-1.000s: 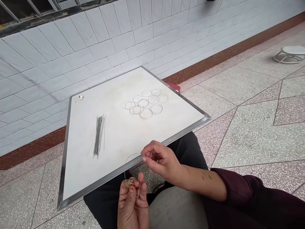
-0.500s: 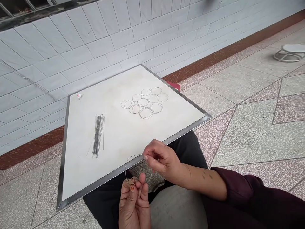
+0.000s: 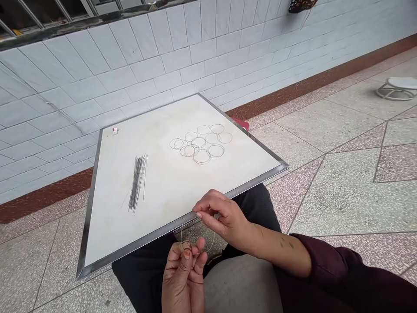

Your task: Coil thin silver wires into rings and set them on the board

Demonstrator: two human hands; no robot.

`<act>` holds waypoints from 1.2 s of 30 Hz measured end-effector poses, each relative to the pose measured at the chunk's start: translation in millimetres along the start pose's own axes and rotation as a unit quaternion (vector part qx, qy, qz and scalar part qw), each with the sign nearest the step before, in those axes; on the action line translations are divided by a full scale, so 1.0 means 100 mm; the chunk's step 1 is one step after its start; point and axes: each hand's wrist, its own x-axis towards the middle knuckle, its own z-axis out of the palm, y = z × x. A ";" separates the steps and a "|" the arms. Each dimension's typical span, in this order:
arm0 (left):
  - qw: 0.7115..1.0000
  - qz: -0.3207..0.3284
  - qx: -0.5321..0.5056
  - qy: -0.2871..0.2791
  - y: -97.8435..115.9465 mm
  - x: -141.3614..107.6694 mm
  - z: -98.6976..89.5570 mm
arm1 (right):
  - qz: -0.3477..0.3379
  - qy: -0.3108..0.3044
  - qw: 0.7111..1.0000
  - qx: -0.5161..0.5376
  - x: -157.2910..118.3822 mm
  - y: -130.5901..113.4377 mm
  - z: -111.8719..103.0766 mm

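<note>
Between my two hands, just past the table's near edge, a thin wire loop (image 3: 214, 238) is held over my lap. My left hand (image 3: 185, 271) pinches the loop's lower left part between thumb and index finger, its other fingers loosely curled. Thumb and index finger of my right hand (image 3: 221, 215) close on the top of the loop. On the white table (image 3: 163, 187) lies a bundle of straight dark wires (image 3: 137, 182) at the left. Several finished wire rings (image 3: 202, 155) overlap in a cluster farther back.
A small white-and-red object (image 3: 115, 130) sits at the table's far left corner. The metal rim (image 3: 130, 244) runs close to my hands. A tiled wall stands behind. Something red (image 3: 240, 124) shows behind the table, and a white stool (image 3: 399, 88) stands at far right.
The view has shifted slightly. The wire loop looks narrower and rounder, and its upper part is nearer my right fingertips. Both hands keep their pinch; the rings and wires on the table lie as before.
</note>
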 end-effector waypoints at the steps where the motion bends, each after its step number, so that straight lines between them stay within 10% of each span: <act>1: 1.000 -0.002 0.001 -0.002 0.00 -0.01 0.00 | -0.002 -0.004 1.000 0.000 0.00 0.00 -0.01; 36: 0.993 -0.010 0.055 -0.101 -0.01 -0.06 0.04 | -0.068 -0.011 0.997 -0.041 0.00 0.08 0.01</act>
